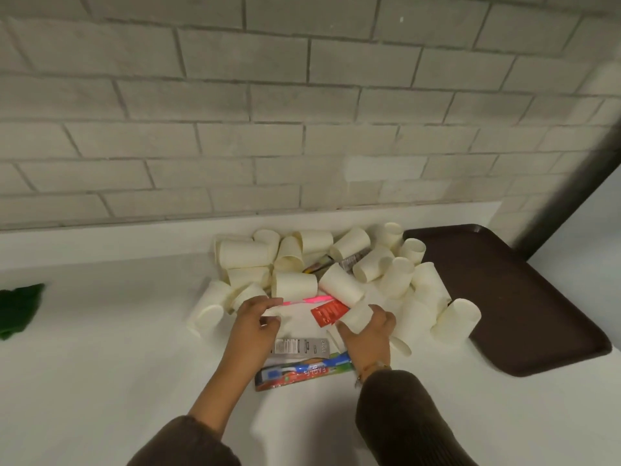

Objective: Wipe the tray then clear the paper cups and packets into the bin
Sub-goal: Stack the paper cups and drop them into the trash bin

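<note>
Paper cups (295, 284) lie heaped on the counter (100, 331) w/ packets (327, 312), beside the empty brown tray (524, 297). We're in the clearing step: right hand (366, 334) wraps one cup, left hand (255, 321) half-curled, seemingly empty. Next we need the bin, not in view.

Pale grey brick wall (268, 95) behind a white counter (100, 348).

cups (294, 284): showing matt cream paper
tray (524, 297): looking smooth brown plastic
packets (304, 371): shining glossy
wall (268, 112): appearing rough brick
</note>
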### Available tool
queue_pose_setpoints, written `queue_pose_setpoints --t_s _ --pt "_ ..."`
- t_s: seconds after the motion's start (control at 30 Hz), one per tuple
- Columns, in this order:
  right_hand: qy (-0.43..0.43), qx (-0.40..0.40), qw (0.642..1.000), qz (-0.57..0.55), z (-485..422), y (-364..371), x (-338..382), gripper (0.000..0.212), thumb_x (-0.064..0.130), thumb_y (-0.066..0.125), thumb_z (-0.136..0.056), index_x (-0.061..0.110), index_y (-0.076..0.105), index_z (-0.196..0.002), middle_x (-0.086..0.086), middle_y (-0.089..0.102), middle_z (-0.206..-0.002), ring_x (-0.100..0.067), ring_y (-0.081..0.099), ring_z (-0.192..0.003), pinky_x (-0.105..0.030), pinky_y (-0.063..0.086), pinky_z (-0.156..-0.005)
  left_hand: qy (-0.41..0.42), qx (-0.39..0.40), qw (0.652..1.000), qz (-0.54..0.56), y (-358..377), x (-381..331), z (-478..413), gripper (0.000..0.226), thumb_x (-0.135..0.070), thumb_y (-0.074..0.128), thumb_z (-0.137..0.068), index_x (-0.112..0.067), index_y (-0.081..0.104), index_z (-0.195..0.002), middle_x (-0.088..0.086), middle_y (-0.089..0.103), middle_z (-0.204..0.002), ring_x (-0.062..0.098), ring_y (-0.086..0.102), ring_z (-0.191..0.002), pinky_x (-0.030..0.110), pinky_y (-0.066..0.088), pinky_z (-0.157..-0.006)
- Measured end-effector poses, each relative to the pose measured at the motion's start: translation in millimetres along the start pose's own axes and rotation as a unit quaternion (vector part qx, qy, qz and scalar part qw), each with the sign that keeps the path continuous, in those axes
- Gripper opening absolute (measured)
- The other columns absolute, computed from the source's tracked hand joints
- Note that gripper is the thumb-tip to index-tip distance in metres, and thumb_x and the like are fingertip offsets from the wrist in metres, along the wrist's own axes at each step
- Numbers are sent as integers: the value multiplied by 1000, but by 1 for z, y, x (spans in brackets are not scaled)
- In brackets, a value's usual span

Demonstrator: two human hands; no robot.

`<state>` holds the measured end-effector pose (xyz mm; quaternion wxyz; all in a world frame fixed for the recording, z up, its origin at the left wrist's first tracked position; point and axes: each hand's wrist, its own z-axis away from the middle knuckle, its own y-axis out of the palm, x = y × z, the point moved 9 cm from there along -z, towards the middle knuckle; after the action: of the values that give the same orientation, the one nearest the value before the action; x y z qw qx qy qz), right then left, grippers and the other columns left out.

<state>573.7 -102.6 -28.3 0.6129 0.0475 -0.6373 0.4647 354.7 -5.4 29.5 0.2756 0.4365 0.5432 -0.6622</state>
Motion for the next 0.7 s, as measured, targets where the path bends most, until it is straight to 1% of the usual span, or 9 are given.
queue_pose_setpoints --t_s 0.07,0.13,0.23,0.3,0.37,0.43,0.5,0.63,0.7 --pt "-14 -8 999 -32 -3 2 2 68 29 73 -76 35 28 -126 4 21 -140 -22 50 -111 -41 50 -96 -1 9 1000 -8 10 -3 -13 32 -9 54 -89 -21 58 -119 4 44 -135 3 54 -87 17 40 -84" --pt "-43 -19 997 -54 -6 0 7 71 26 75 -72 41 27 -122 6 25 -138 -21 48 -114 -43 50 -97 -11 15 1000 -15 20 -3 -26 36 -9 54 -89 -21 55 -123 6 36 -140 1 53 -80 18 39 -88" --pt "-41 5 995 -89 -10 1 7 78 29 77 -70 51 23 -120 8 40 -128 -19 49 -113 -45 51 -94 -41 28 999 -22 34 1 -45 38 -9 54 -89 -19 53 -126 9 31 -145 11 53 -83 25 38 -98" --pt "-32 21 995 -92 -11 1 4 86 30 78 -69 50 18 -126 9 43 -127 -18 50 -112 -45 52 -93 -48 39 998 -33 42 5 -53 36 -9 53 -89 -17 55 -124 10 35 -142 14 52 -87 25 37 -98" --pt "-47 35 997 -45 -12 0 1 91 24 79 -69 43 17 -133 11 45 -121 -15 50 -109 -41 51 -93 -55 46 997 -32 48 11 -58 34 -8 52 -89 -15 56 -123 10 42 -137 15 52 -88 25 39 -95" --pt "-62 64 995 43 -12 3 1 82 18 77 -71 37 26 -132 15 46 -110 -13 51 -107 -38 48 -96 -69 43 996 -18 50 17 -59 35 -7 52 -89 -15 56 -123 13 50 -130 17 53 -87 29 42 -93" --pt "-81 89 986 119 -12 5 1 70 19 77 -71 37 36 -125 18 48 -107 -11 51 -108 -40 45 -102 -65 25 998 -3 46 17 -59 35 -6 51 -89 -15 57 -122 14 57 -122 17 53 -85 30 44 -89" --pt "-100 115 977 150 -9 10 4 69 22 75 -71 38 36 -125 15 51 -117 -10 48 -112 -42 40 -106 -2 -40 998 42 24 -4 -50 31 -3 55 -86 -20 65 -110 3 59 -113 15 56 -88 22 41 -83" --pt "-115 109 976 147 -7 10 8 65 24 75 -73 40 36 -123 17 50 -116 -10 47 -112 -40 40 -107 30 -58 994 87 14 -15 -41 30 -2 58 -84 -27 67 -99 -4 61 -107 11 58 -88 17 42 -80"
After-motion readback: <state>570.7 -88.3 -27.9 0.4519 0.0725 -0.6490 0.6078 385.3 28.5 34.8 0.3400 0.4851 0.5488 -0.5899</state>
